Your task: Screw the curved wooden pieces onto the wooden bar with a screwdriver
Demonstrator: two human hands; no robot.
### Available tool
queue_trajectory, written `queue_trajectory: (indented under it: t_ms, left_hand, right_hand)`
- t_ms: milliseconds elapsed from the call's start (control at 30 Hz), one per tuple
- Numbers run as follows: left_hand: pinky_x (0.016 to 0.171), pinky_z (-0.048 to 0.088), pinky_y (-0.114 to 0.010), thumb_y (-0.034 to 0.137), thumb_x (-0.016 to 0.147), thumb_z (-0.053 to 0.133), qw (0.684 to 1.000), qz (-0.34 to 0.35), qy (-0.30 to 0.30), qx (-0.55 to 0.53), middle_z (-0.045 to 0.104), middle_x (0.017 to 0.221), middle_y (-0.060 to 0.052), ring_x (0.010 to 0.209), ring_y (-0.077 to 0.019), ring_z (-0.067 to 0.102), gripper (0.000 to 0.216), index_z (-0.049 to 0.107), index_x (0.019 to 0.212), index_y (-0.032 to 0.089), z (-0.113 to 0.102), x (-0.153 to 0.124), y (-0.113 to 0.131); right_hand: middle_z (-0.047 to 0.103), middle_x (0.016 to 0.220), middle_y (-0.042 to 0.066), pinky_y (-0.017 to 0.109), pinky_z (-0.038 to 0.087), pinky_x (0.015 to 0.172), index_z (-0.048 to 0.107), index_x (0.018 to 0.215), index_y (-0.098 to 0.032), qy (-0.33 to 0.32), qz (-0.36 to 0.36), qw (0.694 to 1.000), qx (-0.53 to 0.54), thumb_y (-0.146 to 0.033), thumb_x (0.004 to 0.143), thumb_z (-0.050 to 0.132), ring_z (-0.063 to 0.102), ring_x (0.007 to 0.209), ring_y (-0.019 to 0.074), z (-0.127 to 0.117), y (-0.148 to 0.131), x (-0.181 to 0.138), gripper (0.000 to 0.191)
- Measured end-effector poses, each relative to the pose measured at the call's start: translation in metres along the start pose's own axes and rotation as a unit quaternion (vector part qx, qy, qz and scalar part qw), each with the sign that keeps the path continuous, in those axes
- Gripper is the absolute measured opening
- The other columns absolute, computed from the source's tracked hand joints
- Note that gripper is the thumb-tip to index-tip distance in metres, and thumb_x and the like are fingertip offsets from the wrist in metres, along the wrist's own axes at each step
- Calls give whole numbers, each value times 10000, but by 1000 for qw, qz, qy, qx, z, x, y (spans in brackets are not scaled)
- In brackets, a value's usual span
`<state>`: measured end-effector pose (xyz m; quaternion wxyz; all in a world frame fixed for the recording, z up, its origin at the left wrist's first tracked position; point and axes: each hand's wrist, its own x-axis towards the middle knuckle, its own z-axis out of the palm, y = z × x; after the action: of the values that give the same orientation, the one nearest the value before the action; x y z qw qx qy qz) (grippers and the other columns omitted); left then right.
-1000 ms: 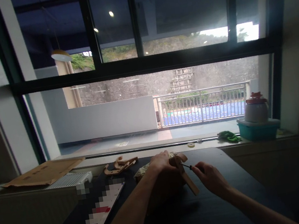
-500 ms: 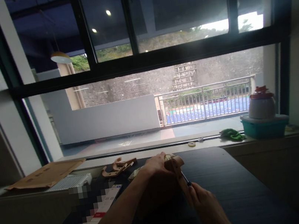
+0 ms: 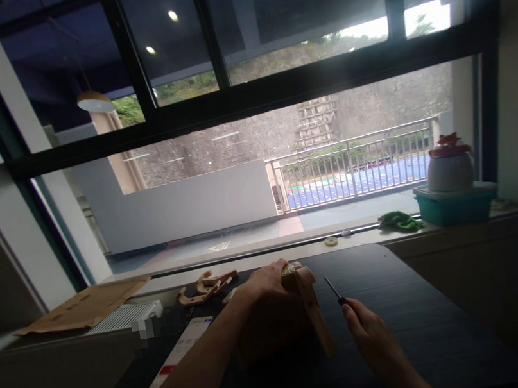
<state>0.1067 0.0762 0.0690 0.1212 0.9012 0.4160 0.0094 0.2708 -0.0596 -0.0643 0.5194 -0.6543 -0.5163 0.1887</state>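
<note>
My left hand [image 3: 267, 281] is closed over the top of a wooden model piece [image 3: 317, 315], which stands on the dark table [image 3: 428, 318]. A flat wooden strip of it slants down to the right of that hand. My right hand [image 3: 370, 333] grips a small dark screwdriver [image 3: 335, 290]. Its thin tip points up and left, a little apart from the wooden strip. Much of the model is in shadow under my left forearm.
Loose curved wooden parts [image 3: 205, 287] lie at the table's far left, beside a printed sheet [image 3: 178, 355]. A cardboard piece [image 3: 84, 306] and white box [image 3: 124, 316] sit left. On the sill are a teal box [image 3: 455, 203] with a white jar [image 3: 449, 165], a green cloth [image 3: 399, 220] and a tape roll [image 3: 330, 241].
My right hand drew the screwdriver back to the right, off the wooden strip. The view tilted and shifted slightly. My left hand kept its hold on the model.
</note>
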Motion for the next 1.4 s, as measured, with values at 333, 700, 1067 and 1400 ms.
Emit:
queue_trajectory:
  t_ms: [333, 700, 1067, 1400]
  left_hand:
    - [871, 439, -265, 398, 561, 771, 993, 83, -60, -64, 623, 1153, -10, 1065, -231, 572, 737, 465, 1220, 271, -8, -5, -8]
    - [878, 433, -276, 289, 557, 769, 990, 107, -23, -91, 632, 1122, -9, 1039, -237, 586, 763, 447, 1248, 262, -4, -18, -16]
    - [825, 464, -280, 351, 613, 769, 971, 170, -51, -161, 622, 1077, -13, 981, -209, 598, 692, 432, 1212, 267, -7, -16, -36]
    - [847, 451, -273, 369, 598, 778, 981, 126, -53, -135, 622, 1107, -15, 1022, -213, 586, 726, 443, 1233, 260, -8, -14, -27]
  right_hand:
    - [552, 571, 10, 264, 402, 497, 690, 886, -164, 54, 28, 982, 179, -593, 782, 464, 533, 559, 177, 9, 18, -15, 495]
    - [510, 565, -27, 199, 285, 382, 644, 856, -157, -1, 57, 951, 305, -571, 753, 588, 377, 437, 82, 39, -3, -5, 430]
    - [553, 637, -11, 204, 367, 475, 663, 862, -153, -56, 34, 950, 306, -516, 766, 612, 441, 533, 101, 42, -7, -12, 379]
    - [574, 598, -4, 220, 394, 447, 686, 875, -150, -32, 41, 967, 250, -598, 747, 562, 515, 526, 137, 41, -11, -13, 483]
